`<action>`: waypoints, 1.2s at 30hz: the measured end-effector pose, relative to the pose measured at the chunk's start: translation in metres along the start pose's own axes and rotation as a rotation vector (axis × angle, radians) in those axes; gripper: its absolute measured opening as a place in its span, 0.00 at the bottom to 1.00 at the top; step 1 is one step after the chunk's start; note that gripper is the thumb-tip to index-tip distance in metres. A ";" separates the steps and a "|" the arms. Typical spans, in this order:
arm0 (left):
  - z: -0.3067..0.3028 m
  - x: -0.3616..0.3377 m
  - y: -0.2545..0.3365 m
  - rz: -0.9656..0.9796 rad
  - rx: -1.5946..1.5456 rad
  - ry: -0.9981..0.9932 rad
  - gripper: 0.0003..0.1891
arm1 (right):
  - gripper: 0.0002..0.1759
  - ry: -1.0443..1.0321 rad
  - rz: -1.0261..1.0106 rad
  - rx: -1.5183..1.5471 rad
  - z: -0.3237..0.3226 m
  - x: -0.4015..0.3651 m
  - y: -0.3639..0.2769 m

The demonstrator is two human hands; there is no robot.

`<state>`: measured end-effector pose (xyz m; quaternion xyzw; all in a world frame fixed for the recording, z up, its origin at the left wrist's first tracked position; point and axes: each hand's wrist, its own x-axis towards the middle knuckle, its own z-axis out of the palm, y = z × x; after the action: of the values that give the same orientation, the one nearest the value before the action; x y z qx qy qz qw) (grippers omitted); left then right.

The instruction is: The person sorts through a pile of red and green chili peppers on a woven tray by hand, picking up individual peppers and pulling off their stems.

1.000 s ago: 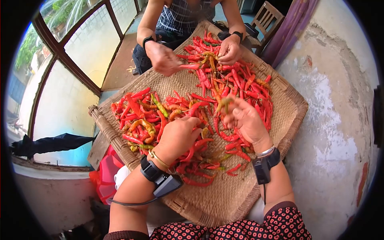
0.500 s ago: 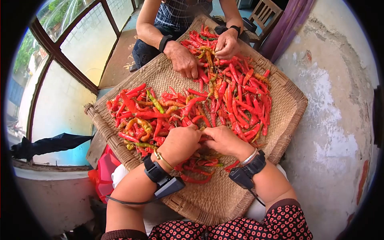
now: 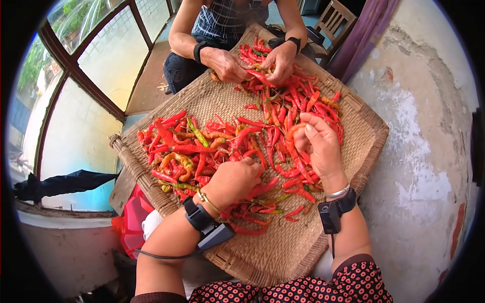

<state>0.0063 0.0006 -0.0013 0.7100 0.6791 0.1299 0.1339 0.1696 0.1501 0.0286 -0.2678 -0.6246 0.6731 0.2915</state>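
Near corner: woven tray (image 3: 283, 252) shows bare weave, open to a low pass.
Right side: bare strip between right chili heap (image 3: 316, 118) and raised rim.
Far-left side: open band of weave beyond left chili heap (image 3: 169, 139).
Middle: left hand (image 3: 235, 179) and right hand (image 3: 321, 149) flank a chili-strewn gap.
Far end: co-worker's hands (image 3: 227, 64) block.

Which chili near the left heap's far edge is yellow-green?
The slender chili lying diagonally on top, beyond the curled yellow-orange chili; red and orange chilies surround it.

Chillies (image 3: 192, 149) lie on a tray (image 3: 288, 247) between windows (image 3: 76, 141) and wall (image 3: 414, 166).
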 end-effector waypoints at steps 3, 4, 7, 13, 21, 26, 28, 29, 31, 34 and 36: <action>0.001 0.002 0.001 0.000 0.021 -0.063 0.15 | 0.23 0.050 -0.054 0.210 0.017 0.002 0.003; -0.001 0.004 0.002 -0.018 0.040 -0.084 0.16 | 0.23 0.053 -0.052 0.210 0.014 0.002 0.006; 0.004 0.005 0.005 -0.004 0.044 -0.096 0.17 | 0.20 -0.143 0.158 -0.150 0.008 0.002 0.015; 0.022 0.010 0.001 0.005 -0.032 -0.067 0.19 | 0.15 -0.457 0.046 -0.824 0.017 -0.009 0.028; -0.009 0.011 -0.010 -0.083 -0.546 -0.092 0.09 | 0.15 -0.489 -0.058 -1.006 0.014 -0.011 0.036; -0.042 0.015 -0.021 -0.250 -1.270 0.009 0.05 | 0.19 -0.651 -0.053 -1.114 0.014 -0.020 0.030; -0.042 0.024 -0.025 -0.121 -1.470 0.298 0.07 | 0.20 -0.701 -0.053 -1.104 0.017 -0.022 0.036; -0.040 0.028 -0.028 -0.118 -1.462 0.295 0.07 | 0.20 -0.753 -0.048 -1.100 0.018 -0.023 0.040; -0.030 0.037 -0.038 -0.188 -1.136 0.478 0.12 | 0.20 -0.737 -0.059 -1.072 0.017 -0.025 0.050; -0.002 0.037 -0.054 -0.014 -0.152 0.490 0.20 | 0.19 -0.732 -0.056 -1.084 0.017 -0.029 0.050; 0.005 0.031 -0.041 -0.134 0.018 0.385 0.21 | 0.18 -0.729 -0.058 -1.128 0.016 -0.024 0.041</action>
<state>-0.0284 0.0332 -0.0213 0.6265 0.7389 0.2479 0.0037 0.1723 0.1194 -0.0108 -0.1178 -0.9462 0.2828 -0.1045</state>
